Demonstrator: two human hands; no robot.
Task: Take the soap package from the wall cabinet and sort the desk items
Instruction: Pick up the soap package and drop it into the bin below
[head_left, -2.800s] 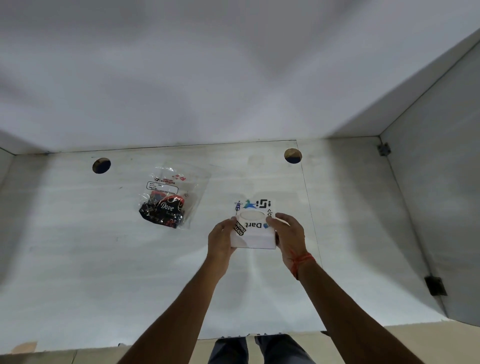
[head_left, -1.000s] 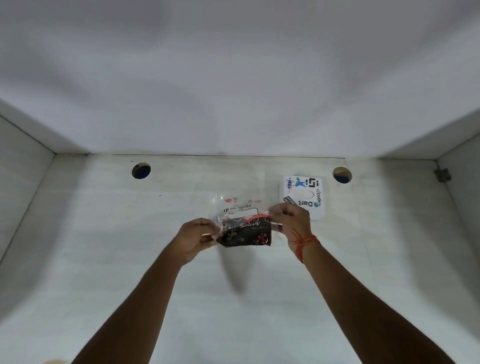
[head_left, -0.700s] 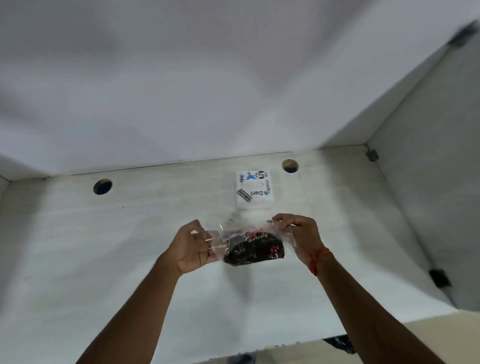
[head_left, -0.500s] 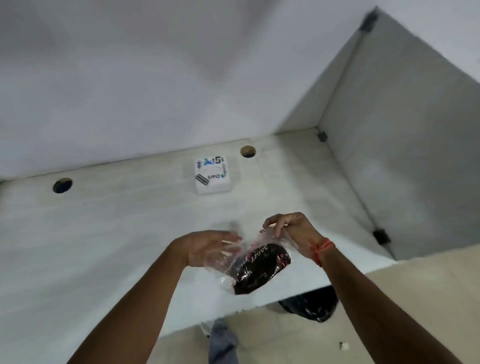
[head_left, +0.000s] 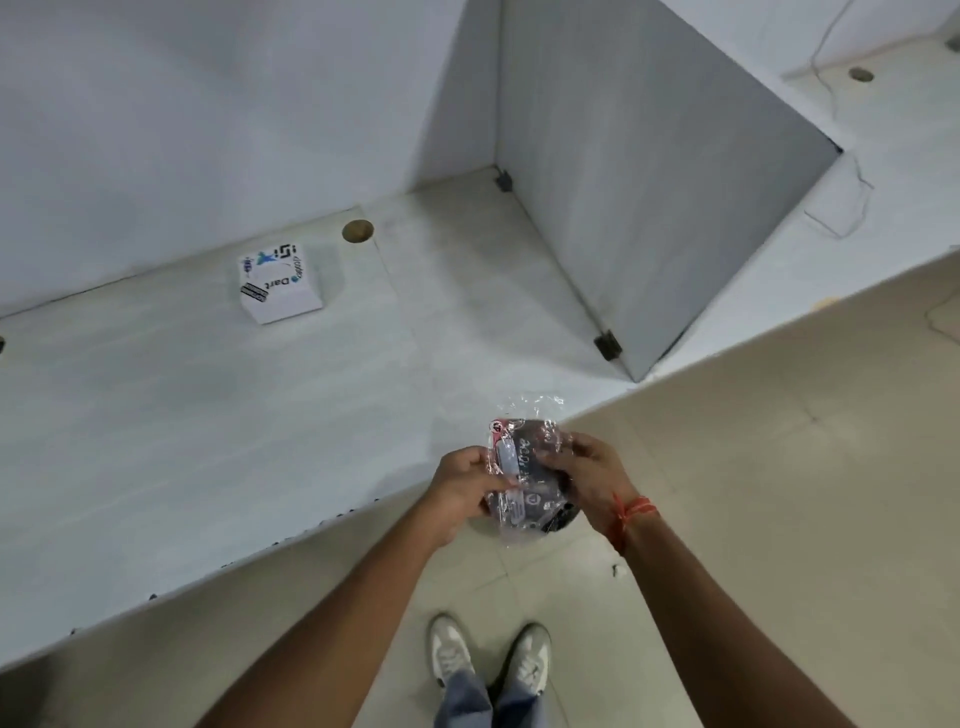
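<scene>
Both hands are gripping a crinkly clear plastic soap package (head_left: 524, 480) with dark, red-dotted contents inside, holding it in the air just past the front edge of the pale marble-look bench (head_left: 208, 441), over the beige tiled floor (head_left: 779, 493). The left hand (head_left: 462, 488) is pinching the package's left side, its fingers (head_left: 496, 483) closed on the film. The right hand (head_left: 592, 475) is clamping the right side, its fingers (head_left: 553, 457) curled over the wrap; a red-orange thread band (head_left: 631, 512) is circling that wrist. The plastic is glossy, wrinkled and bunching above the fingers, with a white label strip showing through; the print is blurred and hard to read, and the lower part is partly hidden behind the hands. Far beyond the left fingers, near the back wall, a white square box with stickers and "Dart" lettering (head_left: 278, 283) is lying flat on the bench, beside a round cable hole (head_left: 357, 230). Well beyond the right fingers a flat grey divider panel (head_left: 649, 182) is standing upright. Below the arms, white shoes (head_left: 488, 654) and blue jeans are showing, cut off by the frame edge.
</scene>
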